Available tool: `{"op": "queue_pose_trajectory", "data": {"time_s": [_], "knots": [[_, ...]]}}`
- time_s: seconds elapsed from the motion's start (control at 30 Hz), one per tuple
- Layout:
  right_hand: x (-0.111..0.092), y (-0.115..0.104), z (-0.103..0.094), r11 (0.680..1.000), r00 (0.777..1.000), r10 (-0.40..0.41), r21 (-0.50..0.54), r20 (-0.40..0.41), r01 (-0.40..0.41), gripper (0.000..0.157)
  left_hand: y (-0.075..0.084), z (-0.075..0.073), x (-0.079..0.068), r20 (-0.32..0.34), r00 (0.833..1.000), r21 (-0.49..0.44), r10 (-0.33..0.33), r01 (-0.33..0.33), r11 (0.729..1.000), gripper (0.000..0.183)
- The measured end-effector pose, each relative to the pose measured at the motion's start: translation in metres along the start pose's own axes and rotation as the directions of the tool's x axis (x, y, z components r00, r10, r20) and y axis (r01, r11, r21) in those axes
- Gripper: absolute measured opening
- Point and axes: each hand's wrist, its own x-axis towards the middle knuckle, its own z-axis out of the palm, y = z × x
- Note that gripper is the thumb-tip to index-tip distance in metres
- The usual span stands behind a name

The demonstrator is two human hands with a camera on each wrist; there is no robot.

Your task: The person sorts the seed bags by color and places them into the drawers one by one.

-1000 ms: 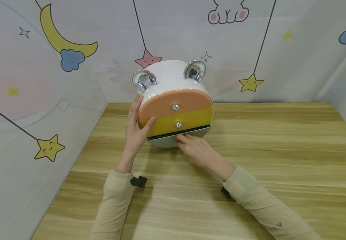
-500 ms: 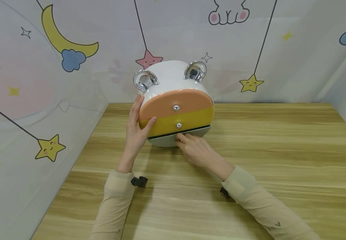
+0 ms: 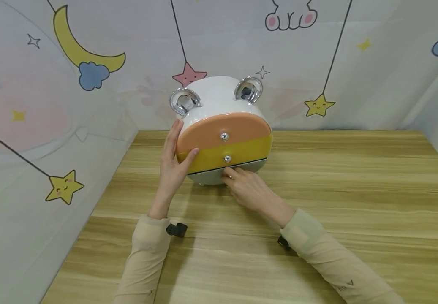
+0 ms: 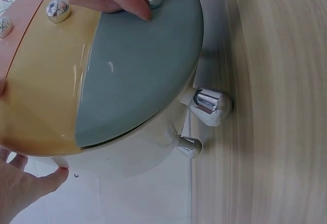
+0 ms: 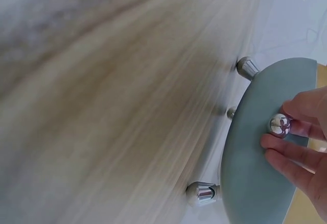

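Note:
A small white drawer cabinet point(image 3: 219, 95) with chrome ears has an orange drawer point(image 3: 203, 133), a yellow drawer point(image 3: 207, 159) and a grey-green bottom drawer point(image 4: 133, 70). My left hand point(image 3: 173, 169) rests against the cabinet's left side, its fingers fairly straight along the edge and its thumb on the yellow front. With the right hand point(image 3: 251, 190) I pinch the round chrome knob point(image 5: 279, 125) of the bottom drawer. Only a thin dark gap shows above that drawer. In the head view my fingers hide its knob.
Chrome feet point(image 4: 210, 106) hold the cabinet up on the wood-grain table point(image 3: 340, 202). A printed cloth backdrop point(image 3: 219, 38) with stars and a moon hangs behind and along the left. Black wrist straps point(image 3: 177, 230) show at the sleeves.
The bottom drawer has slid inward under the right hand, and the dark gap above it has narrowed to a thin line. The left hand stays at the cabinet's side.

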Motion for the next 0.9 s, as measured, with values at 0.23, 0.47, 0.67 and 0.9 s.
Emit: {"op": "queue_pose_trajectory", "data": {"time_s": [0.23, 0.47, 0.67, 0.9], "knots": [[0.0015, -0.0005, -0.0007, 1.000, 1.000, 0.007, 0.001, 0.000, -0.007, 0.016, 0.0000, -0.0006, 0.0009, 0.012, 0.999, -0.023, -0.035, 0.035, 0.999, 0.065], [0.0026, -0.0019, -0.0008, 1.000, 1.000, 0.009, -0.009, 0.005, -0.009, 0.018, -0.0024, -0.0016, 0.0018, 0.018, 0.999, -0.034, -0.033, 0.033, 0.999, 0.065], [0.0032, -0.0022, -0.0007, 1.000, 1.000, 0.011, -0.016, 0.004, -0.010, 0.018, -0.0026, -0.0019, 0.0025, 0.020, 0.999, -0.047, -0.046, 0.047, 0.998, 0.065], [0.0052, -0.0029, -0.0005, 1.000, 1.000, 0.003, -0.022, 0.006, -0.003, 0.018, -0.0038, -0.0039, 0.0024, 0.017, 0.999, -0.064, -0.041, 0.042, 0.997, 0.064]]}}
